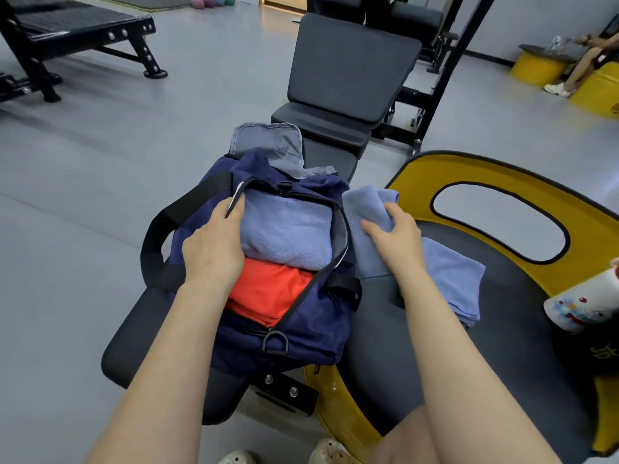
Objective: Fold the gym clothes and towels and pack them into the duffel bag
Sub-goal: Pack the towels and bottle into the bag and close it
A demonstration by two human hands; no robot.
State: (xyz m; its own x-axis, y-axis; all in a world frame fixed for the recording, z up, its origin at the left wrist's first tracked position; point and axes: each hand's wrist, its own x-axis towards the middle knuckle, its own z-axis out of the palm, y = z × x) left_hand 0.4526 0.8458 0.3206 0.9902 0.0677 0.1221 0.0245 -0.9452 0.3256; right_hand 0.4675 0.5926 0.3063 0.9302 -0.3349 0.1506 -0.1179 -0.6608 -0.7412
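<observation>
A navy duffel bag lies open on a black gym bench. Inside it sit a folded light-blue towel and, nearer me, a folded orange garment. My left hand holds the bag's left zipper edge, fingers tucked in beside the towel. My right hand grips a second folded blue towel just right of the bag's opening. A third blue towel lies folded on the dark pad under my right forearm.
The bag's grey-lined flap hangs open at the far end. A yellow-rimmed dark seat stands at right with a white patterned bottle on it. Another bench stands far left. A person sits far right.
</observation>
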